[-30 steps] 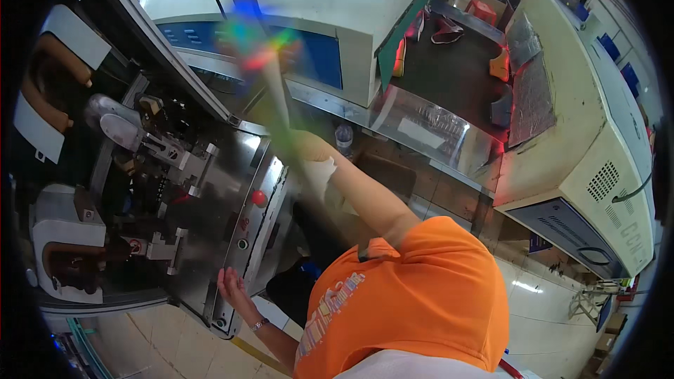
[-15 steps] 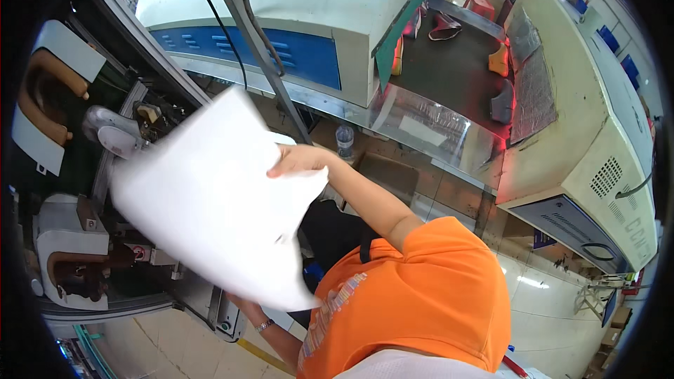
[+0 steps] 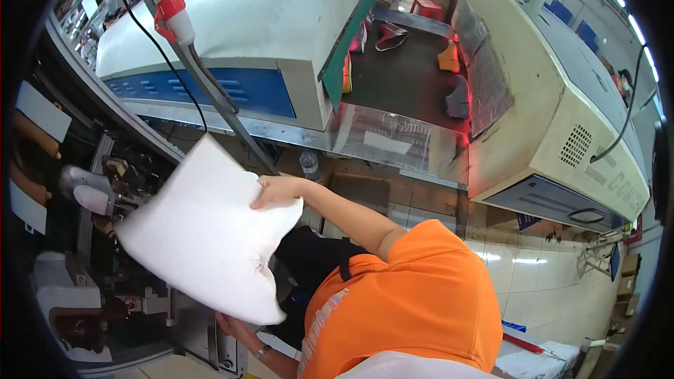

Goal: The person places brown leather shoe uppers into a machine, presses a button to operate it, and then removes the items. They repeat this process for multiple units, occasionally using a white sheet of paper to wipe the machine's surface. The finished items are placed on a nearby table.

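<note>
A large white sheet (image 3: 196,231) with ragged, torn-looking edges spreads in front of my body, tilted and slightly curled. My right hand (image 3: 276,191) is closed on its edge, thumb on top and the other fingers behind it. Low down, my left hand (image 3: 230,324), with a watch or bracelet (image 3: 262,351) at the wrist, comes out under the sheet's lower edge. Most of its fingers are hidden, and I cannot tell whether it touches the sheet or the machine behind. To the left, a machine (image 3: 91,189) with white and brown curved pads lies partly behind the sheet.
Beyond stands a large cream cabinet (image 3: 232,21) with a blue vented panel. A dark conveyor belt (image 3: 400,77) carries shoe parts (image 3: 448,56) toward a cream housing (image 3: 547,112). A metal post (image 3: 217,91) with a red-and-white connector (image 3: 170,14) rises close by. A water bottle (image 3: 309,163) stands below.
The view has swung, so the surroundings sit further left and lower. My right hand still grips the white sheet, which hangs slightly lower against the machines.
</note>
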`<move>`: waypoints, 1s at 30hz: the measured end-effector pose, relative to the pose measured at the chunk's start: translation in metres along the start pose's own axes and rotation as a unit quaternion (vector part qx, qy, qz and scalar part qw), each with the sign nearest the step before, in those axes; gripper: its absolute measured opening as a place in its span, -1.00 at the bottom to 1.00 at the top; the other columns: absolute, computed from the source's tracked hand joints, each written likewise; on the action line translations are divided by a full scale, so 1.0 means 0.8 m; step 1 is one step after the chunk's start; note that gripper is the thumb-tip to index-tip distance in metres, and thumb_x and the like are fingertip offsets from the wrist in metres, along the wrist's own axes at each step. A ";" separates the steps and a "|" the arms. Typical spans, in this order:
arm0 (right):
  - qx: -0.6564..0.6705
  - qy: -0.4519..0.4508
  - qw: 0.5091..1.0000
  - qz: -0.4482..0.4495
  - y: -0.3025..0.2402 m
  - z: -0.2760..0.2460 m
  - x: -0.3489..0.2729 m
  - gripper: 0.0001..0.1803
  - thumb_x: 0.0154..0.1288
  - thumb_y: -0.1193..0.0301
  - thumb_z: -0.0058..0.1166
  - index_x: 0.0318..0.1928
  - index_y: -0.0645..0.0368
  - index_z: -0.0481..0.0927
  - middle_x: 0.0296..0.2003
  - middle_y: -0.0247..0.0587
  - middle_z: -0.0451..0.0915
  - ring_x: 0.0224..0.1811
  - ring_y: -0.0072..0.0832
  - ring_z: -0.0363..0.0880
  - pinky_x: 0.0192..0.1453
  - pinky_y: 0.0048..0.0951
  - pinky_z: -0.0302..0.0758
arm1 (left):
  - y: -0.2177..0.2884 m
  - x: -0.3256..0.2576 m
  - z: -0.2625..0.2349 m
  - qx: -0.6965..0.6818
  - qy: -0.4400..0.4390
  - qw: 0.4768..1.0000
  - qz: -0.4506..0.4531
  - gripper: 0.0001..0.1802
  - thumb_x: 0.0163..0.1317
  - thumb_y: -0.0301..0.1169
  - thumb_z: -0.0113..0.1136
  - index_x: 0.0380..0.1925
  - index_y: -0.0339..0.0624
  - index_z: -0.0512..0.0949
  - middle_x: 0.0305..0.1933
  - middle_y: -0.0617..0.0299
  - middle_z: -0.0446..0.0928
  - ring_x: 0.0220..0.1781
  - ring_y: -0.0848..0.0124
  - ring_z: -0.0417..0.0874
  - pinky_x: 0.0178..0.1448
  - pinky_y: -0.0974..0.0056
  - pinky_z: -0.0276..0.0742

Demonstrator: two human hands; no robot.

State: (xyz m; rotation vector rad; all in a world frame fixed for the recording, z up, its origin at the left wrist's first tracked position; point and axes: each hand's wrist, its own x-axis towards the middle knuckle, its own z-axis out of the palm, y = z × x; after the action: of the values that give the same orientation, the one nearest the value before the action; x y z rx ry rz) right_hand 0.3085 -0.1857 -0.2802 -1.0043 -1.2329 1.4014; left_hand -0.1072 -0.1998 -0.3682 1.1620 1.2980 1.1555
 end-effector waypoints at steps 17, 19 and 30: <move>0.394 0.112 0.912 0.004 0.063 -0.015 -0.099 -0.51 0.08 0.51 0.09 0.06 0.35 0.33 -0.07 -0.03 0.47 -0.12 -0.33 0.53 -0.05 -0.36 0.48 | 0.042 0.001 0.056 0.057 -0.032 0.997 -0.029 -0.64 0.20 -0.40 -0.01 0.01 -0.17 0.33 -0.03 0.18 0.43 -0.05 0.39 0.47 -0.02 0.32 0.33; 0.330 0.128 0.932 0.085 0.070 -0.005 -0.092 -0.45 0.02 0.46 0.19 0.06 0.34 0.34 -0.09 -0.10 0.48 -0.13 -0.39 0.52 -0.02 -0.41 0.46 | 0.043 -0.002 0.059 0.055 -0.044 0.997 -0.021 -0.64 0.20 -0.40 -0.01 0.01 -0.17 0.32 -0.02 0.18 0.42 -0.04 0.39 0.46 0.01 0.31 0.33; 0.286 0.095 0.953 0.027 0.064 0.069 -0.003 -0.58 0.11 0.45 0.10 0.00 0.31 0.40 -0.17 -0.20 0.50 -0.16 -0.49 0.48 -0.14 -0.50 0.46 | 0.085 -0.040 0.112 0.064 -0.254 0.963 -0.061 -0.49 0.16 -0.45 0.07 0.13 -0.17 0.22 0.02 0.14 0.42 -0.04 0.41 0.47 -0.06 0.40 0.37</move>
State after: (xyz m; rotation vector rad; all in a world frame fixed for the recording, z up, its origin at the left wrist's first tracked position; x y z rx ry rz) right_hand 0.2482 -0.1984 -0.3227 -0.7436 -0.6005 1.5391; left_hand -0.0140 -0.2236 -0.3017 1.3440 1.0364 0.6292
